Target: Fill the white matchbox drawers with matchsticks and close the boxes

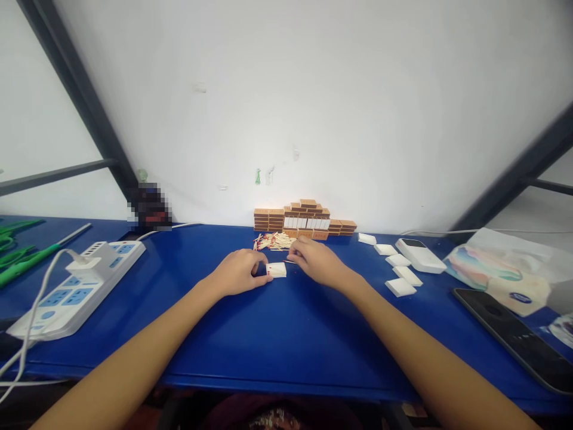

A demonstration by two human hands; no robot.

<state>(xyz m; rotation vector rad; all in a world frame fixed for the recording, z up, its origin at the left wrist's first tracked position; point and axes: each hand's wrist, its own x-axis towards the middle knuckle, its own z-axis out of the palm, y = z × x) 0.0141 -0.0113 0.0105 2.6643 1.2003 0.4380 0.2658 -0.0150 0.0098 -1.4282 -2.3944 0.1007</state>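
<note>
My left hand [242, 272] grips the left end of a small white matchbox tray [276, 270] between thumb and fingers; some red match heads show inside it. Just right of the tray, my right hand [313, 258] has its fingertips pinched on a matchstick [289, 261] low over the blue table. Behind both hands lies a loose pile of matches [274, 240] with red heads. Against the wall stands a stepped stack of brown matchboxes [269, 220], with a row of white pieces [307, 223] upright in its middle.
Several white trays [400, 287] lie at the right, beside a white device [419, 255], a tissue pack [483, 269] and a black phone [514, 334]. At the left are a power strip [85, 292] with cables and green tools [29, 266]. The blue table [268, 340] has its front edge near me.
</note>
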